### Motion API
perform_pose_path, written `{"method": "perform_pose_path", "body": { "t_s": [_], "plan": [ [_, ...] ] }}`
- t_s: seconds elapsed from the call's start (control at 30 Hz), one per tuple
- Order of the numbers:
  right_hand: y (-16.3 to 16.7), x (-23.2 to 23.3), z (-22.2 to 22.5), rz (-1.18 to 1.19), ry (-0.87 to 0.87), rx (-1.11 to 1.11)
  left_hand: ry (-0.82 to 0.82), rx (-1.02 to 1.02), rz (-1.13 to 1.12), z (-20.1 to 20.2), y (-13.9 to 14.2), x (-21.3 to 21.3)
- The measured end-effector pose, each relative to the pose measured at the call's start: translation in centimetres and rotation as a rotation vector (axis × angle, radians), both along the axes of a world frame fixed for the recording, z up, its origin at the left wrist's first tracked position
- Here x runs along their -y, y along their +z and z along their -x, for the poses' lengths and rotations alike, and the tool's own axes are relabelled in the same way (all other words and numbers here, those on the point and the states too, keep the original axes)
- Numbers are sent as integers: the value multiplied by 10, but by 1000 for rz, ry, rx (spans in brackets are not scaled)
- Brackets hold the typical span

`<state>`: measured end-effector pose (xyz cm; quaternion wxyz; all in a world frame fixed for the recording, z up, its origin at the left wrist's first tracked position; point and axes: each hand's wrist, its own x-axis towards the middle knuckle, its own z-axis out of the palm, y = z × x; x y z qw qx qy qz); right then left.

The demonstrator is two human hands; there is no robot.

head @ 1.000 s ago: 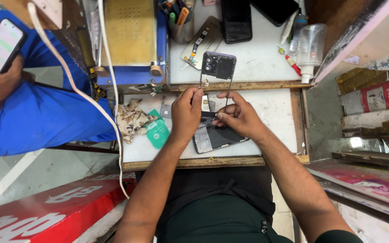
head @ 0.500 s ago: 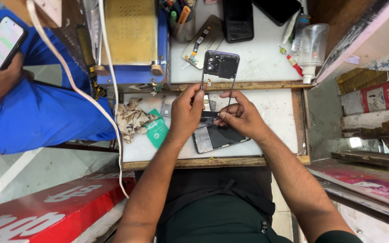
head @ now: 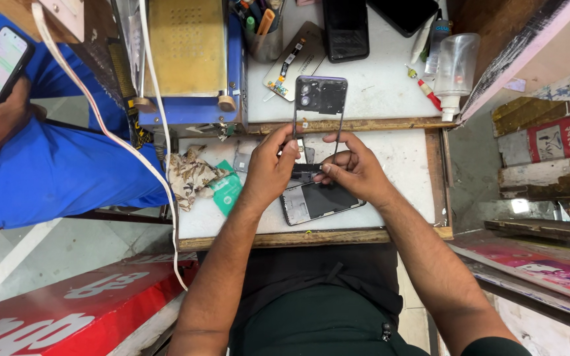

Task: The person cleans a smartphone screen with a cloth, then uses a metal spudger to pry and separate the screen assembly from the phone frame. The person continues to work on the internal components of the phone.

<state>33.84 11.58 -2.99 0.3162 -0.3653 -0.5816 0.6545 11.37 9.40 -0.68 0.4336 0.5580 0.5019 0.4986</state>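
Both hands grip a dark phone frame (head: 318, 105) above the white surface (head: 404, 165): left hand (head: 268, 173) and right hand (head: 354, 173) pinch its lower end over an opened phone (head: 321, 201). A green packet (head: 225, 191) lies left of them; a red sign (head: 67, 310) sits below-left.

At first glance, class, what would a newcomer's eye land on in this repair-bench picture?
At the centre, the left hand and right hand hold a dark phone frame with its camera cut-outs lifted above an opened phone lying on the white bench. Behind it sits a blue machine with a brass-coloured plate. At far left, another person in blue holds a lit phone.
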Motion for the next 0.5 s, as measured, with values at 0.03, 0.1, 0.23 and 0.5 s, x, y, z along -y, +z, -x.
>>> {"method": "perform_pose_path", "body": {
  "t_s": [0.03,0.1,0.23,0.5],
  "plan": [
    [0,0,1,-18,7,11,69,-54,-71,-3,-2,0],
    [0,3,3,-27,31,-17,209,-164,-217,-12,-4,-3],
    [-1,3,2,-12,20,-33,269,-232,-13,-21,-4,-10],
    [-2,-1,-2,-10,-18,-30,-11,-58,-95,2,7,-3]
  ]
}}
